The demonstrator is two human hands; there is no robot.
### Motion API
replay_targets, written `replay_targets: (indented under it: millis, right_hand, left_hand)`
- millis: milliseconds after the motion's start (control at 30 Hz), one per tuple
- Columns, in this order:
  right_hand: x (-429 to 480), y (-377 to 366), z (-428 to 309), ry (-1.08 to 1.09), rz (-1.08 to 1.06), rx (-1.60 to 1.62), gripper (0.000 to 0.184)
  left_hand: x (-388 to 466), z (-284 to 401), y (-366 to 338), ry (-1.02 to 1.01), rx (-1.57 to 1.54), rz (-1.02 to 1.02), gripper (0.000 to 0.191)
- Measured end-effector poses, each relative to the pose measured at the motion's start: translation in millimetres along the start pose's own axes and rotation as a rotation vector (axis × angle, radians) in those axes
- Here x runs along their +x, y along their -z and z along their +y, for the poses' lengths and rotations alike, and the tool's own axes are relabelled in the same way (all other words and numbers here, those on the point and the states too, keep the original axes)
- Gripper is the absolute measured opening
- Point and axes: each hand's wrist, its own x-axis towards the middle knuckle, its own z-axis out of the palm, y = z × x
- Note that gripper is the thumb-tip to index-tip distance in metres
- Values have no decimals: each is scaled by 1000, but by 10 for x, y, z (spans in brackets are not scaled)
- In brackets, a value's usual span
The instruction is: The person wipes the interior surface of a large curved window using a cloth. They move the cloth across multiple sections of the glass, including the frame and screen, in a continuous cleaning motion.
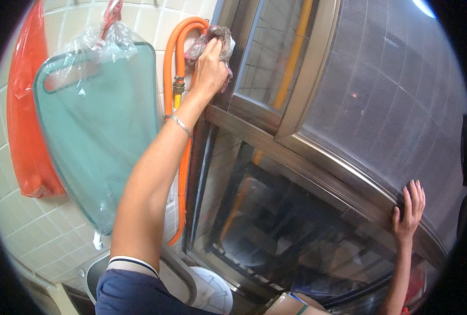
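Note:
My left hand (209, 75) is raised and pressed on a crumpled grey and pink cloth (227, 43), against the left side of a brown metal window frame (239, 51). The cloth also lies over the top of a looped orange hose (172, 47) on the tiled wall. Lower right, my right hand (409, 208) rests with its fingers spread on the edge of the window's mesh screen (375, 98) and its bottom rail. I see no object in it.
A green cutting board (99, 118) in clear plastic and a red plastic bag (28, 118) hang on the left wall. Below are a metal sink (178, 271) and a round white lid or plate (215, 289). Dark glass (296, 220) fills the frame's lower part.

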Motion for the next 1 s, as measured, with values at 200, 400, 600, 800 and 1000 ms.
replay_targets:
  millis: [200, 400, 600, 800, 1000]
  right_hand:
    - [-5, -11, 1, -9, -23, -10, 46]
    - [-8, -12, -7, -13, -31, -38, 46]
    - [5, -17, -7, -6, -15, -17, 45]
    - [-3, -18, 1, -2, -27, -10, 46]
    - [-5, -12, -12, -21, -31, -12, 46]
  left_hand:
    - [-11, -155, -284, -226, 114, -161, 59]
    - [-856, 153, -248, 65, 80, -319, 55]
    - [-974, 192, 15, -23, -159, -491, 43]
    - [-474, 499, -443, -54, -374, -336, 50]
    - [-314, 725, -602, -11, -656, -739, 33]
